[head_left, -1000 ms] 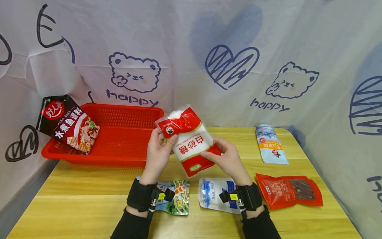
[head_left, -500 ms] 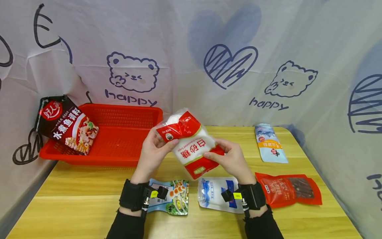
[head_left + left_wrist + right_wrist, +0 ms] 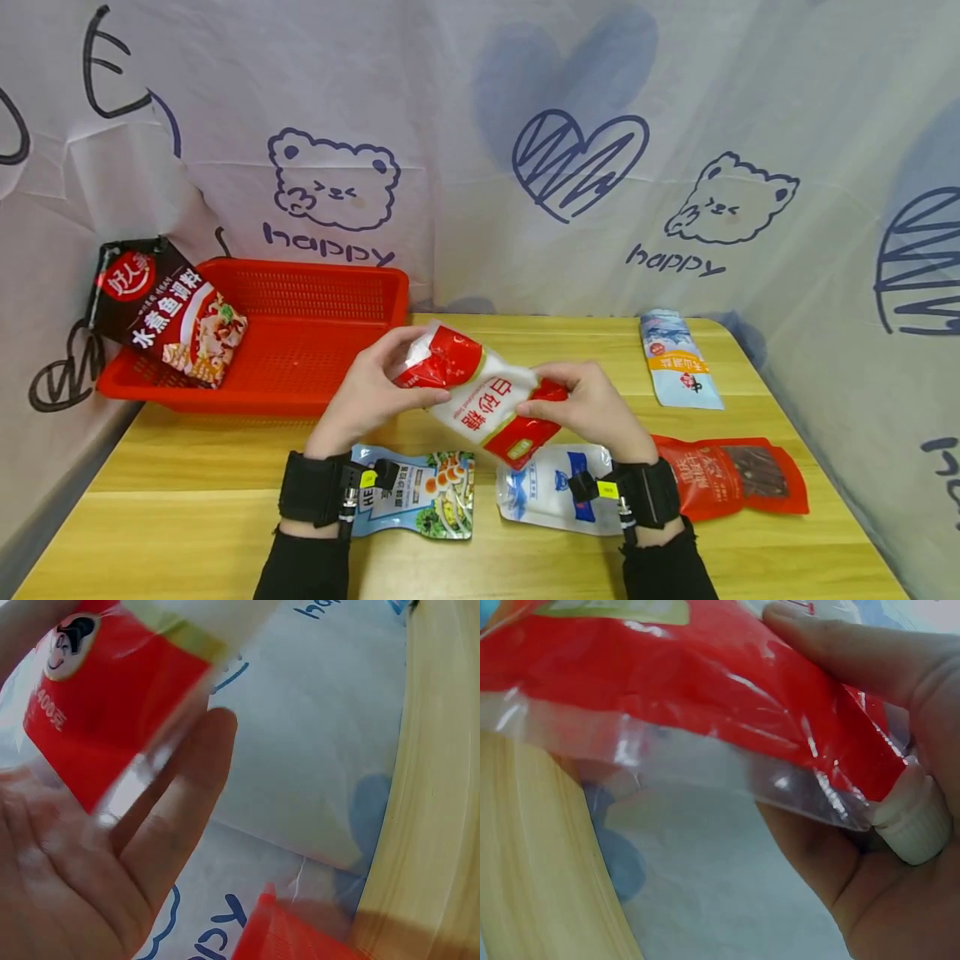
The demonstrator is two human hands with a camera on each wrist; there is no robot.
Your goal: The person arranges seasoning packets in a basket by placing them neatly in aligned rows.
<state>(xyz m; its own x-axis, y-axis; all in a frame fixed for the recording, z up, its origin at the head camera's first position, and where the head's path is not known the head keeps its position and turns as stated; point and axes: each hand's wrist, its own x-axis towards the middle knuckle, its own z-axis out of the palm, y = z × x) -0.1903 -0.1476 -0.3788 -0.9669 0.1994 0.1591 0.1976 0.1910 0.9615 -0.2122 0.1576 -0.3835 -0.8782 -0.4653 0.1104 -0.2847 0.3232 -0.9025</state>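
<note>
A red and white bag of granulated sugar (image 3: 483,402) is held tilted above the table between both hands. My left hand (image 3: 367,387) grips its upper left end, thumb on the front; in the left wrist view, fingers (image 3: 184,787) lie behind the bag's red end. With thumb in front and fingers behind, my right hand (image 3: 592,404) grips the lower right part. A white ribbed cap (image 3: 916,821) at a bag corner shows in the right wrist view, against that palm. Below the hands lie a light blue food pouch (image 3: 416,492) and a white and blue pouch (image 3: 551,487).
On the left stands a red plastic basket (image 3: 300,406), with a black and red seasoning pouch (image 3: 176,308) leaning in it. A red pouch with a window (image 3: 742,475) and a light blue and orange pouch (image 3: 681,360) lie on the right of the wooden table (image 3: 187,517).
The sugar bag has come lower and its top has tipped back. My left hand has shifted left and my right hand slightly right; both still hold the bag.
</note>
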